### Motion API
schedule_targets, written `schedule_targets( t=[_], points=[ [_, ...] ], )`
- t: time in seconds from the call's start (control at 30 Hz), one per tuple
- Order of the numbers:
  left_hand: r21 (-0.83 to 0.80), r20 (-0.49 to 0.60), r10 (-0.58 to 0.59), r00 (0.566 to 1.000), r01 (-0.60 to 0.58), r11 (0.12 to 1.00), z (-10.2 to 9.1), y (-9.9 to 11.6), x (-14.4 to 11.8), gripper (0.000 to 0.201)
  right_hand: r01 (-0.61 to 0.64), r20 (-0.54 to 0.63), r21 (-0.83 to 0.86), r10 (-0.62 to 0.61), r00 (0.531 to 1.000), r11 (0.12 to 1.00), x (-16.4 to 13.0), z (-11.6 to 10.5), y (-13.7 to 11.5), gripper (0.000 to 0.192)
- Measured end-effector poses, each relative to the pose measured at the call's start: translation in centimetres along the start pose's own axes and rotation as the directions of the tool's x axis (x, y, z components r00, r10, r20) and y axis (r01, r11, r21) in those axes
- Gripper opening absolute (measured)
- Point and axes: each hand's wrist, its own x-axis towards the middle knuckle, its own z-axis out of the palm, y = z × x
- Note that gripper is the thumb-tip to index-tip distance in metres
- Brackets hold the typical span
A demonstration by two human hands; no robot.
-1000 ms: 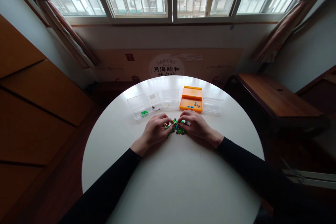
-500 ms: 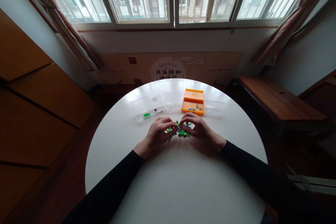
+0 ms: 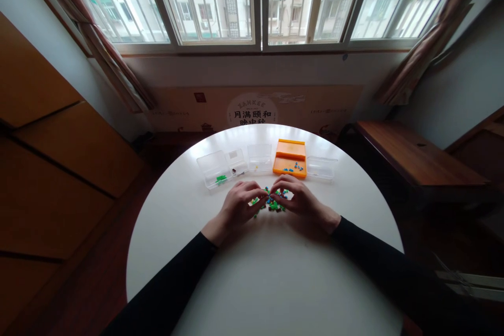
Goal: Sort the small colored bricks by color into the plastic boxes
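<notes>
both hands had drawn closer together over the last 1 s, fingertips now almost meeting, and the whole table sat lower in the frame. left hand (image 3: 240, 205) lay curled, fingers bent onto the heap of small coloured pieces (image 3: 271, 202); whether it pinched 1 i could not tell. right hand (image 3: 299, 200) mirrored it, fingers pressed on the heap's right edge. the pieces lay between the 2 hands at frame centre, equally near each. just above stood the orange tray (image 3: 290, 149) and the clear boxes (image 3: 214, 165) on the white table (image 3: 275, 283).
</notes>
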Motion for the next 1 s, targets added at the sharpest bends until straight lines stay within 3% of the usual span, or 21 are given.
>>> schedule_targets(
  t=[0.27,0.37,0.5,0.57,0.77,1.0],
  points=[
    [0.014,-0.033,-0.048,0.998,0.048,0.999,-0.2,0.3,0.1,0.010,-0.025,-0.009,-0.049,0.024,1.000,0.999,0.1,-0.2,0.1,0.007],
    [0.003,-0.040,-0.101,0.994,0.101,0.995,-0.2,0.4,0.1,0.010,-0.101,-0.148,-0.161,0.077,0.986,0.982,0.2,-0.7,1.2,0.009],
    [-0.012,-0.028,-0.113,0.993,0.113,0.994,-0.1,0.2,0.0,0.012,-0.290,-0.385,-0.310,0.159,0.909,0.905,0.2,-2.1,3.2,0.015],
    [-0.011,-0.018,-0.110,0.994,0.110,0.994,-0.1,0.1,0.0,0.012,-0.355,-0.426,-0.345,0.192,0.884,0.869,0.1,-2.7,3.9,0.015],
    [-0.001,-0.009,-0.140,0.990,0.140,0.990,-0.5,0.4,0.1,0.008,-0.350,-0.392,-0.330,0.210,0.896,0.877,-0.3,-2.7,4.3,0.013],
    [-0.003,0.009,-0.154,0.988,0.154,0.988,-0.8,0.6,0.1,0.007,-0.172,-0.175,-0.218,0.135,0.975,0.961,-0.2,-1.6,2.7,0.009]
  ],
)
